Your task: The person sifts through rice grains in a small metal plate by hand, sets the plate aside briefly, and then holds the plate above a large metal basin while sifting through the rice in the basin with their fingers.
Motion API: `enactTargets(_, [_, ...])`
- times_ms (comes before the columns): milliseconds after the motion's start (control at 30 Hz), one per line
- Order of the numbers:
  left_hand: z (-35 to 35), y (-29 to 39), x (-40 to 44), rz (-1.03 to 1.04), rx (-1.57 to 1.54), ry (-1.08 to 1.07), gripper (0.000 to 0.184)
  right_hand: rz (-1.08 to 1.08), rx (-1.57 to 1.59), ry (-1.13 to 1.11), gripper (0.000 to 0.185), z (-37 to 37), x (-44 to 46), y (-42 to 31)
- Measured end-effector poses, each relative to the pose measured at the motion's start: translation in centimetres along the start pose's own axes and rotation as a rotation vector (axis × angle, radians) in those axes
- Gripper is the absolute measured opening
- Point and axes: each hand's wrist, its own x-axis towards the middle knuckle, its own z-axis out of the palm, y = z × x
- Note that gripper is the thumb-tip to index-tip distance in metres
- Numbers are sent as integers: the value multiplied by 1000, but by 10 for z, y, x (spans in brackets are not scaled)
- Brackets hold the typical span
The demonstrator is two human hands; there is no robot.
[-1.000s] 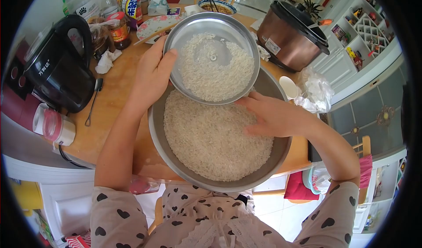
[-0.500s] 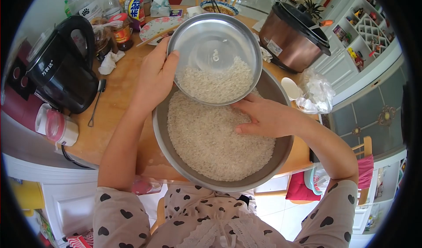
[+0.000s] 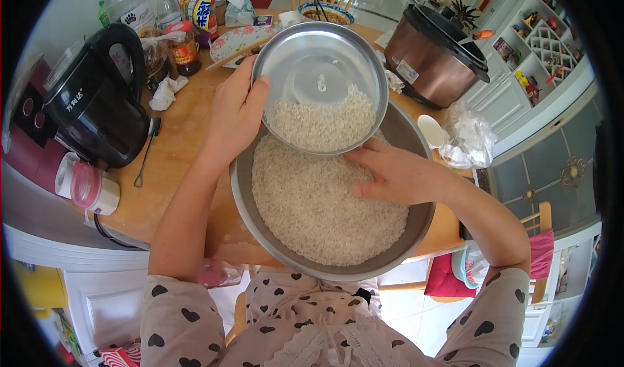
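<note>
My left hand [image 3: 240, 117] grips the left rim of a shallow round metal dish [image 3: 305, 58], thumb on top and the other fingers hidden beneath. The dish tilts toward me, and white rice grains [image 3: 322, 123] are gathered in its lower part. Below it stands a large metal basin [image 3: 242, 204] holding a broad bed of rice [image 3: 325, 217]. My right hand [image 3: 403, 175] is over the right side of this rice, fingers stretched out and thumb apart. Its fingertips reach the dish's lower edge and are partly hidden; whether they press on it I cannot tell.
A black kettle [image 3: 91, 100], a long-handled spoon [image 3: 148, 152] and a pink-lidded jar [image 3: 94, 188] stand left. Behind are sauce jars [image 3: 184, 52] and a floral board [image 3: 237, 40]. A rice cooker [image 3: 429, 52], paper cup [image 3: 430, 131] and plastic bag [image 3: 468, 136] are right.
The view has shifted slightly. Both hands, the dish and the rice in it keep nearly the same positions relative to the basin.
</note>
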Motion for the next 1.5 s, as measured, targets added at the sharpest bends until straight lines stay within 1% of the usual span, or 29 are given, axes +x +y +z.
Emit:
enactTargets(67, [-1,-1,-1,-22,-20,-37,37,-60,4,72,57,6,4,9])
enactTargets(200, [-2,0,-1,-48,-37,-44,36,-120,36,177,46,22,14,10])
enactTargets(300, [-1,0,-1,-67,-40,-34,36,-124,99,143,42,24,14,-9])
enactTargets(367, [-1,-1,-1,-73,-21,-29,36,-154,66,110,42,25,5,-29])
enactTargets(467, [4,-14,1,75,16,58,33,-185,86,23,43,21,-13,-51])
enactTargets(567, [1,-5,-1,-15,-15,13,33,-216,160,-29,40,24,-18,-51])
enactTargets(600, [1,-6,-1,-6,-11,16,33,-228,188,-36,38,25,-19,-49])
enactTargets(700, [1,-6,0,11,-3,21,33,-232,382,-102,30,29,-8,-24])
enactTargets(800, [2,-9,0,2,-15,13,33,110,1050,-505,24,8,-8,-19])
enactTargets(900, [2,-10,-1,-3,-32,0,33,36,962,-469,24,-16,-4,-30])
enactTargets(1000, [1,-6,-1,-43,-24,-37,32,-39,931,-248,25,-37,19,-38])
enactTargets(1167, [-1,4,-2,-128,-118,-92,32,-204,1177,125,34,-67,62,-29])
enactTargets(1233, [-5,11,-2,-187,-110,-132,35,-171,1095,192,36,-82,59,-20])
enactTargets(1267, [-6,13,-2,-220,-106,-150,37,-154,1053,221,37,-87,54,-15])
enactTargets(1367, [-5,10,-2,-218,-142,-138,38,-89,962,221,40,-97,29,-9])
enactTargets(1467, [-6,9,-1,-189,-151,-143,38,-65,916,175,39,-95,13,3])
enactTargets(1500, [-6,8,-1,-217,-176,-139,38,-62,907,160,39,-94,8,6])
